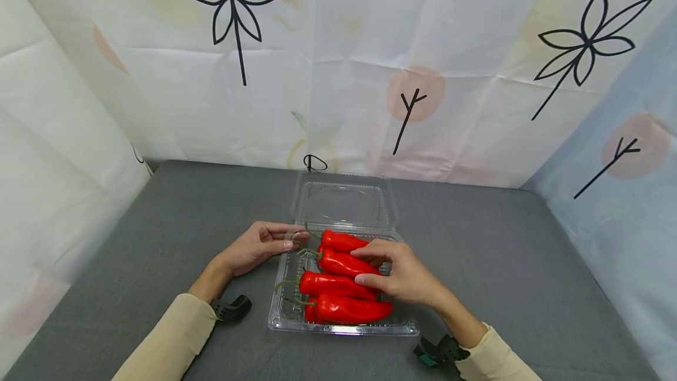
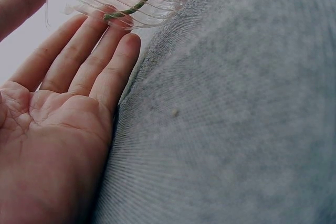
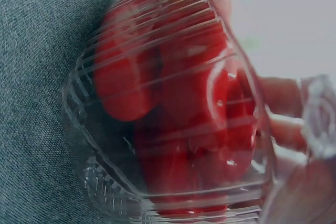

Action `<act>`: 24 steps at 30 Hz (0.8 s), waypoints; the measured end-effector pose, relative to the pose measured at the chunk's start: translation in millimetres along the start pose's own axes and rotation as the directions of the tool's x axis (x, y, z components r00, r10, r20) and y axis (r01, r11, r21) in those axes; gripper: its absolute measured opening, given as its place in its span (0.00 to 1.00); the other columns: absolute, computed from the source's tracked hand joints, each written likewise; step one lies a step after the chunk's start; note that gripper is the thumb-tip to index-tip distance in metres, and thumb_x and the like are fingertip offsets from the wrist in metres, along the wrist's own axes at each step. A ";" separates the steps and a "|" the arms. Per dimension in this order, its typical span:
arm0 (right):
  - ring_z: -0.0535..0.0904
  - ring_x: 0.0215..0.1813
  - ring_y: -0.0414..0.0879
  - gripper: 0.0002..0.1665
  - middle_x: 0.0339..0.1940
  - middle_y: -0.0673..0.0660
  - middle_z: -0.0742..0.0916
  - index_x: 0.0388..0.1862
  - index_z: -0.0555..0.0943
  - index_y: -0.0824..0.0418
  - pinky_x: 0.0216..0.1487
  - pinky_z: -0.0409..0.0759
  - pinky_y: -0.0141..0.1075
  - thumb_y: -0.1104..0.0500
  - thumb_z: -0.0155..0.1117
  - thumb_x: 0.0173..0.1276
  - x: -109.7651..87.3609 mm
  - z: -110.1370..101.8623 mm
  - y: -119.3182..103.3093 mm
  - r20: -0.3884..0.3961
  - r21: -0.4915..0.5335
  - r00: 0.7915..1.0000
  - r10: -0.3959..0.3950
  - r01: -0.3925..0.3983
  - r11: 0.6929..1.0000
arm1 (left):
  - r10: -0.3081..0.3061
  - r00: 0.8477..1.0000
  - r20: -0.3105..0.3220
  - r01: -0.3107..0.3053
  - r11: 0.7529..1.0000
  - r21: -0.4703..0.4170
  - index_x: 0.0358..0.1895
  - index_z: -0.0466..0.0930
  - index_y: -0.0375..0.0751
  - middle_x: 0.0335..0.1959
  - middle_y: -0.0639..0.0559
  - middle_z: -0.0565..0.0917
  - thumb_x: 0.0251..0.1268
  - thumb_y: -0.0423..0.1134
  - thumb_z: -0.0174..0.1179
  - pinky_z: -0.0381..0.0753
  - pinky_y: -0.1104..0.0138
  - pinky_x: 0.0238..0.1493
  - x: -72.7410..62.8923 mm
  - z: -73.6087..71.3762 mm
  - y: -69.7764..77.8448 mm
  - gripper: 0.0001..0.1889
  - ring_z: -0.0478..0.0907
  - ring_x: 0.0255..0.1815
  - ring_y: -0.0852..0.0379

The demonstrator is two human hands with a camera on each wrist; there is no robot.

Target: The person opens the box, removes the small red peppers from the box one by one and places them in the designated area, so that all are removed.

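Several long red peppers point(image 1: 346, 309) with green stems lie in a clear plastic clamshell container point(image 1: 344, 330), stems pointing left. My left hand point(image 1: 257, 247) is at the container's left wall, its fingers nearly straight against the outside and the thumb by the rim. In the left wrist view, a curved green stem point(image 2: 131, 10) shows through the ribbed wall. Over the container's right part, my right hand point(image 1: 399, 269) grips the tapered end of a red pepper point(image 1: 341, 262) between thumb and fingers. The right wrist view shows peppers point(image 3: 184, 93) through the clear wall, with the fingers partly hidden behind it.
The container's clear lid point(image 1: 344, 201) lies folded back behind it. Grey cloth point(image 1: 492, 263) covers the table. Patterned white fabric point(image 1: 349, 28) hangs along the back and both sides. Each wrist wears a dark band point(image 1: 233, 308).
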State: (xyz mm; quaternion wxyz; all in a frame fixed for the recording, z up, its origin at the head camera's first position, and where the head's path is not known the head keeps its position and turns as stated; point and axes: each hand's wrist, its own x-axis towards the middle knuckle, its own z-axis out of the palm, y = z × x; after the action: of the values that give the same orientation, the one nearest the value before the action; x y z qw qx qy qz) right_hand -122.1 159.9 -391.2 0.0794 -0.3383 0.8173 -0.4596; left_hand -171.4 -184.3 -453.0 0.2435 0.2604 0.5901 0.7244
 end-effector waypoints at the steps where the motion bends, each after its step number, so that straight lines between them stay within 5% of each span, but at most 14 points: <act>1: 0.83 0.40 0.43 0.22 0.44 0.49 0.87 0.57 0.85 0.61 0.41 0.86 0.39 0.59 0.76 0.64 -0.2 -0.2 -0.5 -0.005 0.003 1.000 0.004 -0.004 1.000 | 0.001 1.000 0.000 -0.001 1.000 -0.001 0.71 0.68 0.24 0.65 0.32 0.77 0.75 0.28 0.56 0.74 0.64 0.68 0.0 -0.1 0.0 0.24 0.76 0.68 0.50; 11: 0.84 0.44 0.45 0.22 0.47 0.50 0.87 0.57 0.86 0.59 0.48 0.87 0.43 0.60 0.75 0.64 -2.4 -4.6 -4.9 -0.072 0.072 0.997 0.038 -0.033 0.997 | 0.001 1.000 0.000 -0.001 1.000 -0.025 0.70 0.68 0.24 0.65 0.36 0.78 0.74 0.28 0.57 0.75 0.63 0.67 0.3 1.2 1.4 0.25 0.76 0.67 0.52; 24: 0.85 0.47 0.49 0.21 0.48 0.52 0.87 0.59 0.84 0.61 0.54 0.86 0.41 0.65 0.72 0.66 -7.1 -22.4 -7.5 -0.156 0.106 0.988 -0.021 0.038 0.994 | 0.006 1.000 -0.001 -0.006 1.000 -0.022 0.70 0.68 0.24 0.65 0.33 0.78 0.74 0.28 0.58 0.75 0.62 0.67 0.2 0.4 0.6 0.25 0.76 0.67 0.51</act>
State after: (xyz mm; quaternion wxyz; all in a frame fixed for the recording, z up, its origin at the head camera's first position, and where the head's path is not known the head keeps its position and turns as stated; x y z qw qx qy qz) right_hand -123.0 177.3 -373.8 0.0273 -0.3091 0.7897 -0.5292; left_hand -171.3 -184.0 -452.3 0.2439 0.2589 0.5813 0.7318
